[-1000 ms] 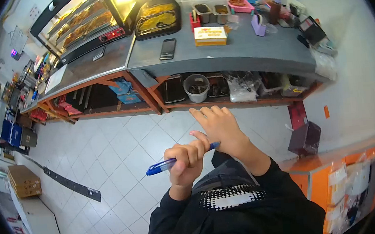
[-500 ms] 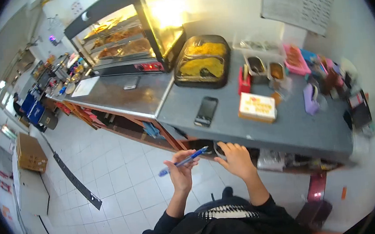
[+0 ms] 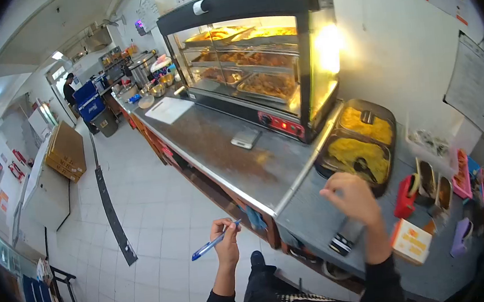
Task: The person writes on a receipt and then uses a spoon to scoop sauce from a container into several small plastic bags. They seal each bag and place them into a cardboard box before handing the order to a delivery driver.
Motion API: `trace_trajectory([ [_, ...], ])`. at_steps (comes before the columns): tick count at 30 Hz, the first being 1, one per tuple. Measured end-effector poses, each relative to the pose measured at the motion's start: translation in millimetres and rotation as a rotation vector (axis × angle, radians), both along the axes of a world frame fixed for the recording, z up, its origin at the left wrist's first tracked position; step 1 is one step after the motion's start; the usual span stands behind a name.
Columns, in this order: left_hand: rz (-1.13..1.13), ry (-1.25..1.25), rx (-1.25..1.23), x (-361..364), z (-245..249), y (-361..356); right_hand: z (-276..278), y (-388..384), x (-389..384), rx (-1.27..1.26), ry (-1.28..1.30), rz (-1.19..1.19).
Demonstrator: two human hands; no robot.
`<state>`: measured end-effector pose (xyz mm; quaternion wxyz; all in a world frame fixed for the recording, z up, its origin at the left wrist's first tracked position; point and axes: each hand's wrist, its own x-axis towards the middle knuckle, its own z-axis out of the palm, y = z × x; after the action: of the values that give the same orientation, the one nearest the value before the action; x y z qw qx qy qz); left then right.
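Observation:
My left hand [image 3: 225, 243] is closed around a blue pen [image 3: 204, 250], over the tiled floor in front of the counter. The pen slants down to the left. My right hand [image 3: 351, 196] is raised above the counter with its fingers curled in, and I see nothing in them. Just behind it sits a black tray of yellow food [image 3: 357, 155] in two parts, with a dark utensil in the front part. A phone [image 3: 342, 242] lies on the counter, partly covered by my right forearm. Beside that forearm is a white and orange box [image 3: 412, 242].
A lit food warmer [image 3: 246, 64] with trays of food stands on the counter. Near it are a small scale [image 3: 246, 139] and a white board [image 3: 169, 109]. A red tape dispenser [image 3: 406, 197] stands at right. A person [image 3: 68, 89] is far back.
My view has swung left, toward the food warmer. My right hand has risen from the counter's front edge to above it, its fingers now curled. My left hand still holds the pen.

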<state>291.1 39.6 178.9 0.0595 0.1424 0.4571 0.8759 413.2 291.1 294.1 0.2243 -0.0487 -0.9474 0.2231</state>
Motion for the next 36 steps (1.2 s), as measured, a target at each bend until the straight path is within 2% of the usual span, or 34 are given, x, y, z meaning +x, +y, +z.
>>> trace_trajectory([
  [3,0.109,0.094,-0.007,-110,-19,7,66,12,-99,0.164,0.167,0.035],
  [5,0.032,-0.020,0.100,-179,-25,22,106,16,-180,0.113,0.209,0.072],
  [7,-0.046,-0.061,0.177,-242,-34,45,141,21,-270,0.197,0.403,0.156],
  [8,-0.081,-0.122,0.166,-269,-30,55,158,19,-313,0.065,0.403,0.178],
  [9,-0.153,-0.151,0.174,-295,-26,65,178,13,-352,-0.277,0.265,0.124],
  [10,-0.207,-0.137,0.172,-320,-20,74,194,13,-393,-0.300,0.278,0.083],
  [12,-0.262,-0.059,0.177,-367,2,91,214,41,-484,0.110,0.645,0.173],
  [14,-0.270,0.077,0.173,-414,34,105,238,50,-539,0.303,0.727,0.077],
  [17,-0.253,0.381,0.142,-481,87,131,254,75,-601,0.880,0.885,-0.209],
  [20,-0.247,0.542,0.151,-534,149,162,262,103,-626,1.108,0.786,-0.330],
  [21,-0.223,0.658,0.174,-554,167,177,262,108,-628,1.105,0.763,-0.344],
  [23,-0.169,0.702,0.208,-574,217,196,260,113,-628,1.098,0.719,-0.369],
  [25,-0.135,0.686,0.092,-600,255,219,258,115,-629,1.102,0.731,-0.367],
  [26,-0.009,0.792,0.299,-614,270,246,258,115,-629,1.109,0.742,-0.362],
  [28,0.006,0.850,0.416,-627,301,272,258,115,-627,1.115,0.722,-0.369],
  [31,0.120,0.890,0.391,-636,328,290,258,116,-627,1.122,0.771,-0.309],
  [34,0.170,0.890,0.391,-634,330,300,258,115,-628,1.108,0.739,-0.357],
  [36,0.198,0.982,0.352,-632,323,303,258,114,-628,1.098,0.731,-0.376],
])
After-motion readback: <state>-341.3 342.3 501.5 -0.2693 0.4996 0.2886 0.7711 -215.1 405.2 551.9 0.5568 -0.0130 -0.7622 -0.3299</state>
